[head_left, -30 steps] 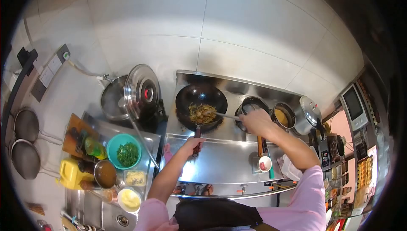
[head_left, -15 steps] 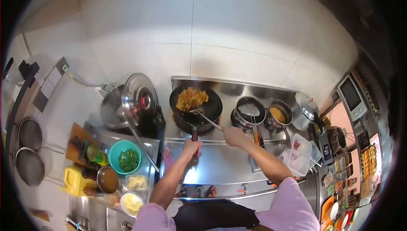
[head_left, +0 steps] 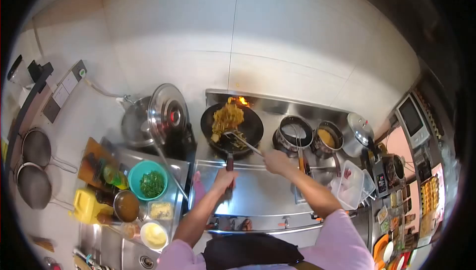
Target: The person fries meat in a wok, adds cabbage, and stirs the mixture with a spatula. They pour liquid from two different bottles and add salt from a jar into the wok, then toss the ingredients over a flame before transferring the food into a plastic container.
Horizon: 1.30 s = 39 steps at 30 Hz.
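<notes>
My left hand (head_left: 224,179) is wrapped round the dark handle of a black wok (head_left: 254,127) over the stove's left burner. Yellow-brown stir-fried food (head_left: 228,117) is heaped in the middle and far part of the wok, with loose strips nearer the handle. In my right hand (head_left: 278,162) is the handle of a metal spatula (head_left: 246,144), gripped closed. The spatula's head reaches into the wok at the near edge of the food, partly covered by it. Orange flames (head_left: 241,101) show behind the wok's far rim.
Right of the wok stand two small saucepans (head_left: 294,119) and a pressure cooker (head_left: 359,132). Clear plastic tubs (head_left: 349,185) lie nearer. On the left are a lidded pot (head_left: 138,123), a teal bowl of chopped greens (head_left: 147,180), a yellow jug (head_left: 89,205) and a brown sauce pot (head_left: 126,207).
Flames have appeared behind the wok. The food has shifted within the wok, with some pieces spread nearer the handle. The whole view has moved slightly.
</notes>
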Tool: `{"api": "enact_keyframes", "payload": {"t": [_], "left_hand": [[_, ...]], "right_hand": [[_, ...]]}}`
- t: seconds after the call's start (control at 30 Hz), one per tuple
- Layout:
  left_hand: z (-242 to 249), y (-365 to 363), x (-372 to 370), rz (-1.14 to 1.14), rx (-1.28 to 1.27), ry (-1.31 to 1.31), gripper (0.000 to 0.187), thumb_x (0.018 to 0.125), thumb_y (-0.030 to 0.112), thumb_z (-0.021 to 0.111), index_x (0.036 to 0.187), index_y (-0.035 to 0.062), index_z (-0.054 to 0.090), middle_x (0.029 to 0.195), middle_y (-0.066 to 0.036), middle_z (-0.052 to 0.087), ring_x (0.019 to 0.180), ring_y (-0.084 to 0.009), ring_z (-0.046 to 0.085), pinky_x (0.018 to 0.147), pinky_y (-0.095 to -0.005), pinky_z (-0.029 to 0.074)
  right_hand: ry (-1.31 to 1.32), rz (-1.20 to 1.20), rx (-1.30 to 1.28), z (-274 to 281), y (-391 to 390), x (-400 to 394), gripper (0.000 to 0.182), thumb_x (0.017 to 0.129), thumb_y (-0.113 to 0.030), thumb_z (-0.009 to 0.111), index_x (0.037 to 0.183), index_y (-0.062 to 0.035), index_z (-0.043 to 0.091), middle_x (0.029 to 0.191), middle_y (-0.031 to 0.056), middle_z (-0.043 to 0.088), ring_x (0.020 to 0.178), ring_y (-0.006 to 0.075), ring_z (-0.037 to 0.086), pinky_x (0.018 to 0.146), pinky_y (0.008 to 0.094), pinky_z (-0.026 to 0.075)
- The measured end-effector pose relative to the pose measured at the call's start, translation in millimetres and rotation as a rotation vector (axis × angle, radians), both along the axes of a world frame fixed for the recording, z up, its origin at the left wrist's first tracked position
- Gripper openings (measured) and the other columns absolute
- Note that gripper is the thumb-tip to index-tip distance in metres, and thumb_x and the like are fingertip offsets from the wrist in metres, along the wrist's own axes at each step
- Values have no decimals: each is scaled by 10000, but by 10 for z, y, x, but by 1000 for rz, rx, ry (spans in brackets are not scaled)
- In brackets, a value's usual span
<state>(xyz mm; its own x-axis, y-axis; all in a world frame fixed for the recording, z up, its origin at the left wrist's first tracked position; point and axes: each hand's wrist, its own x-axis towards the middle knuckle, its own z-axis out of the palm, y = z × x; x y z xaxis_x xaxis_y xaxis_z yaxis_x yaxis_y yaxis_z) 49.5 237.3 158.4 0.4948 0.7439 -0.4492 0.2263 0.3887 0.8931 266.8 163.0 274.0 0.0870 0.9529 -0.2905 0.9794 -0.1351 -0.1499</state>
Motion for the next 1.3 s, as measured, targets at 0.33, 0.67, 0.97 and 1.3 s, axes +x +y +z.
{"api": "enact_keyframes", "payload": {"t": [0.33, 0.67, 0.97, 1.3], "left_hand": [[74, 83, -1, -69, -48, -149, 306, 847, 208, 654, 590, 54, 592, 504, -65, 569, 381, -167, 514, 384, -298, 354], [128, 43, 74, -23, -67, -139, 284, 810, 177, 661, 576, 38, 585, 492, -76, 567, 391, -171, 542, 401, -313, 392], [136, -6, 72, -34, 5, -80, 276, 812, 166, 654, 594, 28, 558, 496, -69, 555, 413, -181, 559, 393, -330, 400], [-303, 307, 176, 4, -114, -82, 199, 813, 121, 668, 670, 28, 566, 546, -82, 572, 397, -179, 537, 377, -325, 416]], "right_hand": [[-65, -53, -42, 125, 173, 86, 297, 862, -149, 578, 1129, -40, 649, 933, 238, 692, 931, 405, 673, 828, 518, 521], [-52, 63, 56, 445, -230, 185, 178, 817, -120, 600, 946, -29, 681, 893, 233, 696, 854, 419, 681, 726, 508, 539], [-61, 27, 47, -91, -10, 401, 330, 877, -152, 566, 1188, -51, 607, 888, 228, 691, 844, 416, 668, 754, 532, 525], [-62, -65, 105, -57, -46, 172, 279, 886, -172, 573, 1127, -45, 634, 868, 218, 697, 841, 420, 675, 751, 537, 529]]}}
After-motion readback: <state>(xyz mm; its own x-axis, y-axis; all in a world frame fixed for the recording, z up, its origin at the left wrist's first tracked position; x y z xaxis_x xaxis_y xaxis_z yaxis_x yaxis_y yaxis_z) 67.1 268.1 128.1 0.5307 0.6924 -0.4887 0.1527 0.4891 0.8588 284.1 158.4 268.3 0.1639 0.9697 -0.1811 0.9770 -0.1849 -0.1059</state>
